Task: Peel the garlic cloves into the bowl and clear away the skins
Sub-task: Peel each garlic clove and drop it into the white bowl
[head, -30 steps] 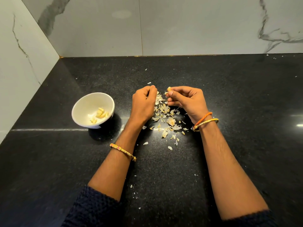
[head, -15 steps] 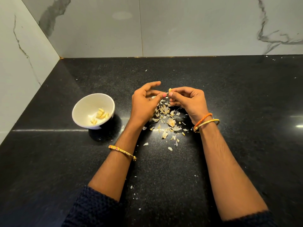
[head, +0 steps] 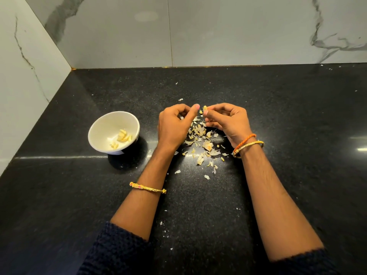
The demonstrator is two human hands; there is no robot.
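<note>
My right hand (head: 228,122) pinches a small garlic clove (head: 205,108) between thumb and fingertips, above the black counter. My left hand (head: 174,126) is just left of it, fingers curled with nothing seen in them. Its thumb tip reaches a loose flap of skin on the clove. Below and between the hands lies a scattered pile of garlic skins (head: 200,139). A white bowl (head: 95,128) stands left of my left hand, tilted a little toward me. Several peeled cloves (head: 124,135) lie inside it.
The black stone counter (head: 297,135) runs to marble walls at the back and on the left, forming a corner (head: 72,68). Small skin flecks (head: 161,223) lie nearer me between my forearms.
My left hand came from a closed fist beside the pile up to the clove, and its thumb now picks at the skin. My right hand has kept hold of the clove in almost the same spot.
</note>
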